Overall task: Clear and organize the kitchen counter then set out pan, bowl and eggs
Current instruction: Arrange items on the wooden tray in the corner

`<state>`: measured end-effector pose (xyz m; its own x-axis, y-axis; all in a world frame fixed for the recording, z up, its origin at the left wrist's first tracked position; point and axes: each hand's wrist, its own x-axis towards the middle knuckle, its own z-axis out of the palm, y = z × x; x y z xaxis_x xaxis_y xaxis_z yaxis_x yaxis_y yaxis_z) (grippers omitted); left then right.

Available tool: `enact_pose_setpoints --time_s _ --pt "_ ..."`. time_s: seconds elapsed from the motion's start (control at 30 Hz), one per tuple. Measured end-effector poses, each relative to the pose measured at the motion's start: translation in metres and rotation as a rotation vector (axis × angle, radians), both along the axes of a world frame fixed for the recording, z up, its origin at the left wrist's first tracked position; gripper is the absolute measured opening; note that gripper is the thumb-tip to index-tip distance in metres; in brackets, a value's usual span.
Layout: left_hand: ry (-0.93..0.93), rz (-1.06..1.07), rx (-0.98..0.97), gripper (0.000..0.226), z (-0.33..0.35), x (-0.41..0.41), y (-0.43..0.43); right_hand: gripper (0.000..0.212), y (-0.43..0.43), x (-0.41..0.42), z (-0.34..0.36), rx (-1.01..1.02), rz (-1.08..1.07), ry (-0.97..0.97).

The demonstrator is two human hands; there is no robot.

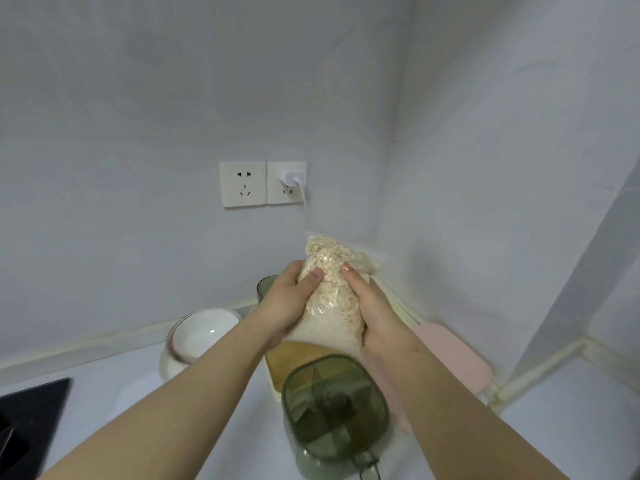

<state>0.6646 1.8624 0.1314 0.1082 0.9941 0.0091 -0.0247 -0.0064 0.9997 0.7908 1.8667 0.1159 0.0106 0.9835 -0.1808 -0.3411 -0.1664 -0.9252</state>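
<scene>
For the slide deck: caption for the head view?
Left hand and right hand grip a clear bag of oats.

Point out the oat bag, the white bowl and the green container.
oat bag (329,252): head view, upper part, oats showing.
white bowl (204,330): head view, inner wall.
green container (334,393): head view, lid top.

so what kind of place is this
Probably a home kitchen counter: a black cooktop at the left edge, white bowls further back, and a bag of oats being held.
</scene>
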Motion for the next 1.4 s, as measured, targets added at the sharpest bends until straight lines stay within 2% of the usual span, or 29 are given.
enact_pose_setpoints --time_s 0.13,0.2,0.3,0.37,0.5,0.77,0.9,1.0,1.07,1.17,1.27,1.4 --pt "-0.06 -0.027 -0.052 0.02 0.005 0.031 0.053 0.019 0.046 0.036 0.014 0.099 -0.086 -0.039" --pt "0.067 -0.004 -0.011 0.029 0.003 0.047 0.081 0.011 0.074 0.048 0.013 0.127 -0.184 -0.077" --pt "0.387 0.013 0.035 0.046 -0.009 0.061 0.114 0.021 0.111 0.062 -0.002 0.137 -0.298 -0.183" --pt "0.464 -0.023 0.002 0.05 -0.021 0.068 0.132 0.022 0.135 0.072 -0.019 0.125 -0.348 -0.213" --pt "0.493 -0.013 -0.059 0.041 -0.043 0.079 0.159 0.025 0.168 0.085 -0.056 0.054 -0.457 -0.284" --pt "0.432 0.019 -0.204 0.023 -0.084 0.094 0.182 0.028 0.204 0.09 -0.092 -0.007 -0.519 -0.195" --pt "0.439 0.004 -0.241 0.01 -0.098 0.096 0.186 0.06 0.212 0.093 -0.101 -0.191 -0.481 -0.207" --pt "0.489 -0.056 -0.22 0.017 -0.102 0.099 0.187 0.073 0.215 0.099 -0.111 -0.399 -0.416 -0.36" --pt "0.497 -0.077 -0.218 0.02 -0.102 0.101 0.186 0.076 0.213 0.105 -0.11 -0.441 -0.39 -0.327" --pt "0.5 -0.095 -0.21 0.02 -0.101 0.104 0.183 0.054 0.212 0.11 -0.11 -0.37 -0.392 -0.147" --pt "0.593 -0.137 -0.167 0.025 -0.102 0.103 0.182 0.049 0.21 0.108 -0.106 -0.324 -0.385 -0.015" --pt "0.653 -0.141 -0.144 0.029 -0.105 0.102 0.183 0.043 0.21 0.104 -0.099 -0.264 -0.388 0.015"
